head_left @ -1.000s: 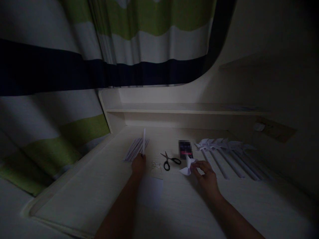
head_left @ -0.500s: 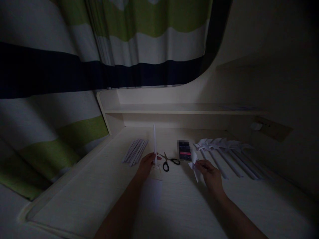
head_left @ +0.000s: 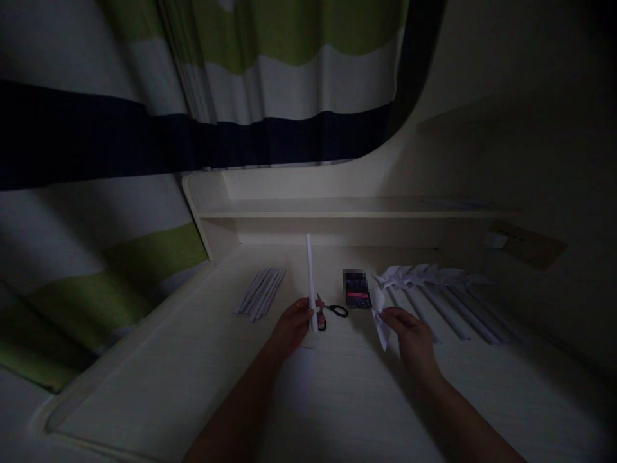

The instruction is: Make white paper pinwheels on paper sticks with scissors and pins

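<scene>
My left hand (head_left: 292, 326) is closed round the lower part of a white rolled paper stick (head_left: 311, 270), which points upward. Between finger and thumb, my right hand (head_left: 409, 331) pinches a folded white paper pinwheel (head_left: 380, 315), seen nearly edge-on. Black-handled scissors (head_left: 337, 310) lie on the desk just right of the left hand, which partly covers them. A sheet of white paper (head_left: 296, 379) lies beneath my left wrist.
Several loose paper sticks (head_left: 261, 292) lie at the left. At the right, several paper pinwheels on sticks (head_left: 434, 280) lie in a row. A phone (head_left: 357, 292) rests at the middle. Behind runs a shelf (head_left: 337, 209), with a striped curtain (head_left: 289, 83) above.
My left hand has moved right and slightly up with the paper stick, now overlapping the scissors. The pinwheel in my right hand has turned more edge-on.
</scene>
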`<state>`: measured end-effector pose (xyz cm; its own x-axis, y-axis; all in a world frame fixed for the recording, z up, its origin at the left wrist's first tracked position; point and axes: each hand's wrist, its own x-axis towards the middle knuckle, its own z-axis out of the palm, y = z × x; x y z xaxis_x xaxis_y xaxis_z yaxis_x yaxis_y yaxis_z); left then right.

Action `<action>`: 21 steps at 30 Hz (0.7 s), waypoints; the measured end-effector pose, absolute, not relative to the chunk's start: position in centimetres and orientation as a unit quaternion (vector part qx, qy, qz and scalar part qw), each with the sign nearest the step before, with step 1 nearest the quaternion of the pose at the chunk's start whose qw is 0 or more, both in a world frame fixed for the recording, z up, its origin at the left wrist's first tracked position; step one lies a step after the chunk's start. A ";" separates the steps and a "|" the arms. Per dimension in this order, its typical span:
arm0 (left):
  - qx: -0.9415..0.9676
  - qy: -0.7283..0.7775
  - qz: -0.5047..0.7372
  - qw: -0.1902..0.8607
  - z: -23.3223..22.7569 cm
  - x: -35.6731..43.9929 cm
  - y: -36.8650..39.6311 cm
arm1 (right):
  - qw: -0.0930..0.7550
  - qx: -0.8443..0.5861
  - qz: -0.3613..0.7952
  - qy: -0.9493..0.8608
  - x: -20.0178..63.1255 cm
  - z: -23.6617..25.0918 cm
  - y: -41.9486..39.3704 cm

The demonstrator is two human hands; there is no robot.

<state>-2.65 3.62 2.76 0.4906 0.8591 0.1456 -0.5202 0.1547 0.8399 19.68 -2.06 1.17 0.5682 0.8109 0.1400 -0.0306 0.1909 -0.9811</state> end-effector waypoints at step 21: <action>0.304 0.185 0.513 0.781 2.2 -2.0 4.1 | 0.672 -0.551 0.327 -0.372 18.6 1.6 -2.6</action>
<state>-2.03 4.06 2.24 0.4057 0.9137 0.0238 -0.6890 0.2886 0.6648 18.57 -2.59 1.64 0.5097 0.8490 0.1394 -0.0289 0.1788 -0.9835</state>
